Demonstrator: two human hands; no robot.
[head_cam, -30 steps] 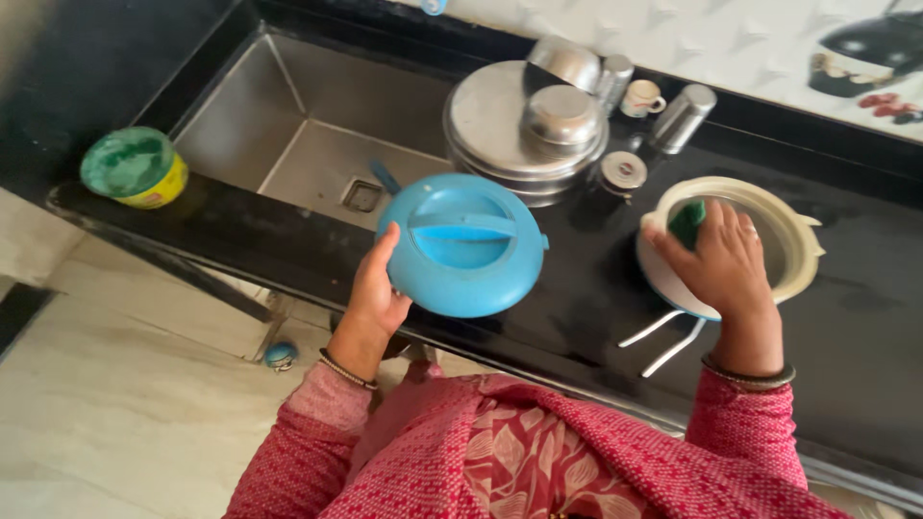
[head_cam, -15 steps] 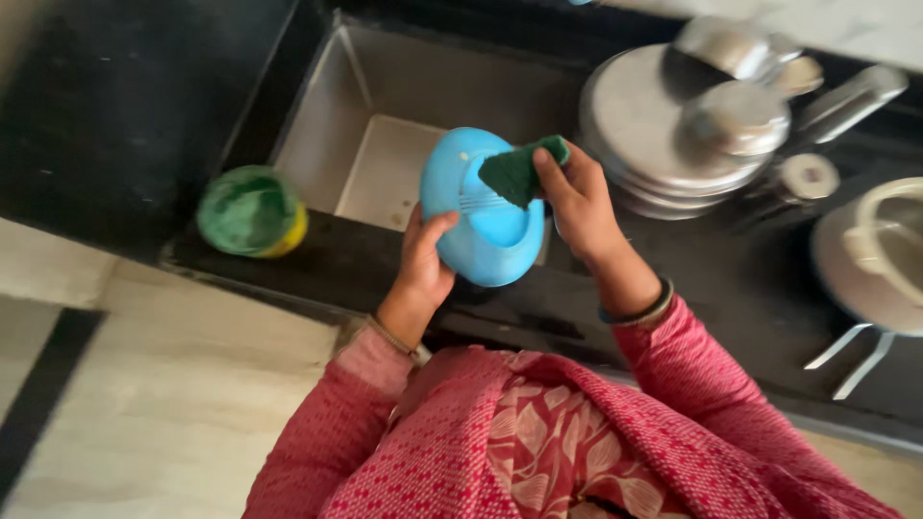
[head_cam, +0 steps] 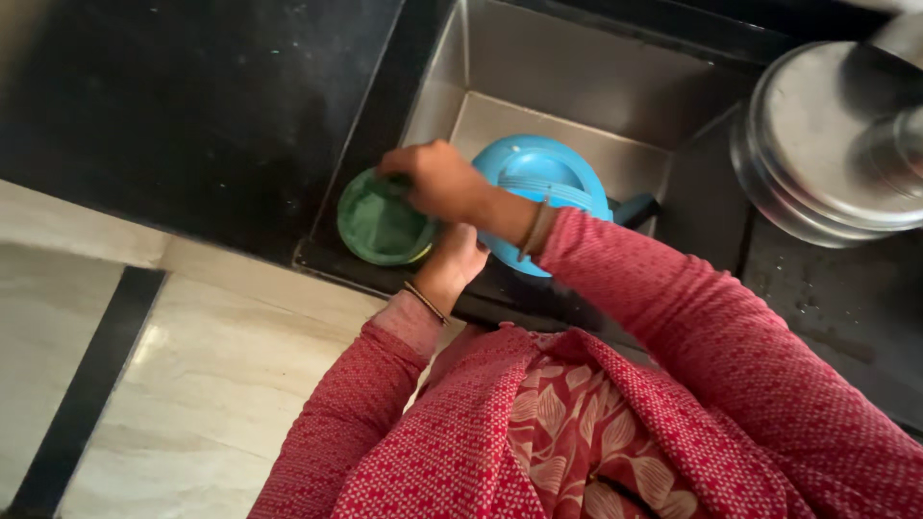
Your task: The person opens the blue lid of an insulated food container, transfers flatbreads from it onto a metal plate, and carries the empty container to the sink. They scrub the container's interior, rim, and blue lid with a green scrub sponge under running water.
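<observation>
My left hand point(head_cam: 458, 261) grips the lower edge of a round blue plastic lid point(head_cam: 543, 173), holding it tilted over the front of the steel sink point(head_cam: 577, 86). My right arm crosses over the left. My right hand point(head_cam: 437, 178) is pressed down into a round green tub of dish soap point(head_cam: 377, 229) on the counter edge to the left of the sink. Its fingers are closed around a dark green scrub pad, of which only a sliver shows at the fingertips.
A stack of steel plates and lids point(head_cam: 836, 144) sits on the black counter point(head_cam: 192, 96) to the right of the sink. A blue handle point(head_cam: 639, 207) pokes out behind the lid. Pale tiled floor point(head_cam: 144, 384) lies below.
My right hand has left the blue lid and swung left, crossing over my left arm to the green soap tub. The view has shifted left; the cream pot on the right is out of frame.
</observation>
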